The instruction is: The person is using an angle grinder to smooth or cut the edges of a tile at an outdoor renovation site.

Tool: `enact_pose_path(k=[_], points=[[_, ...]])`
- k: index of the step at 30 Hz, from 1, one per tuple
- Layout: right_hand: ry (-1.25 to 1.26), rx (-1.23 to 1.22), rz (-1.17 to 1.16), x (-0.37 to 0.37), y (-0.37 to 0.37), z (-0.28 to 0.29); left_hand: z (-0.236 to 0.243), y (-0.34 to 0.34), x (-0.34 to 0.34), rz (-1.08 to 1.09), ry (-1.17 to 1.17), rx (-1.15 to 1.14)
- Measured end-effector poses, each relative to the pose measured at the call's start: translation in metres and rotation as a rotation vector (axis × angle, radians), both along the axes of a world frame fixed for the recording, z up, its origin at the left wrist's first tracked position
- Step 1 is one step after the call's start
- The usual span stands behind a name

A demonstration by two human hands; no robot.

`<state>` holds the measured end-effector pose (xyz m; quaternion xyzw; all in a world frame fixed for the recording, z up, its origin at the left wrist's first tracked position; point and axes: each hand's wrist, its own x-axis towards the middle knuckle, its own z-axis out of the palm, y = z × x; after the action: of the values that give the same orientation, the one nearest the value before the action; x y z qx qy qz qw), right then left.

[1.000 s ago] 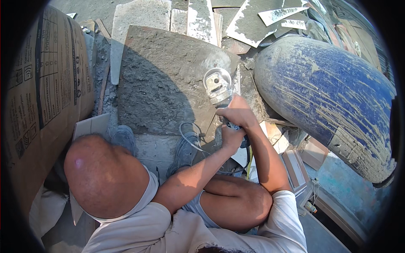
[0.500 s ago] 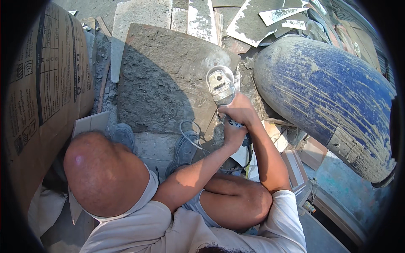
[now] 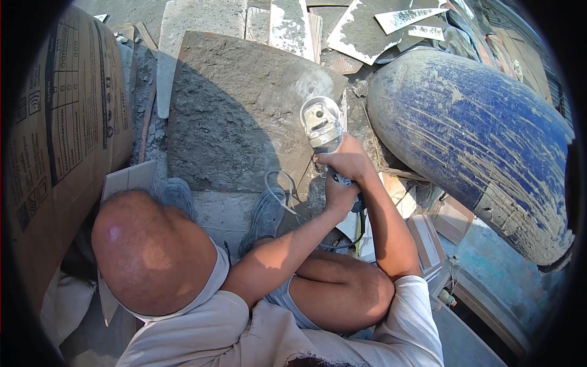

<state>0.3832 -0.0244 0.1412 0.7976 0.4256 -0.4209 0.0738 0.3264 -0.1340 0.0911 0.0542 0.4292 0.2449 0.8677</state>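
Note:
An angle grinder (image 3: 323, 126) with a metal head and round guard rests over the right side of a rough, grey, cement-crusted slab (image 3: 244, 92). My right hand (image 3: 350, 158) wraps round the front of its body, just behind the head. Lower down, my left hand (image 3: 340, 197) is closed on the rear of the body, below the right one. Pale dust spreads over the slab just past the guard. The disc itself is hard to make out. A dark cord (image 3: 351, 243) hangs from the grinder's back end.
A large blue cement-smeared barrel (image 3: 465, 122) lies on the right. On the left stands a big printed brown paper sack (image 3: 85, 116). Broken tiles (image 3: 382, 27) lie beyond the slab. My shoes (image 3: 264, 217) stand at its near edge, beside a pale looped cord (image 3: 280, 183).
The view has shifted very slightly, so the slab and sack sit a little further left. Both hands keep their hold on the grinder, which stays nearly in place.

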Motion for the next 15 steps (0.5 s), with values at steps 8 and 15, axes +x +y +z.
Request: enact_pose_path(k=[8,15], points=[[-0.066,0.146,0.042,0.013,-0.033,0.017,0.010,-0.017,0.002,-0.213,0.040,0.014],[0.142,0.409,-0.535,0.021,-0.059,0.073,0.059,0.009,-0.020,-0.382,0.111,0.530]])
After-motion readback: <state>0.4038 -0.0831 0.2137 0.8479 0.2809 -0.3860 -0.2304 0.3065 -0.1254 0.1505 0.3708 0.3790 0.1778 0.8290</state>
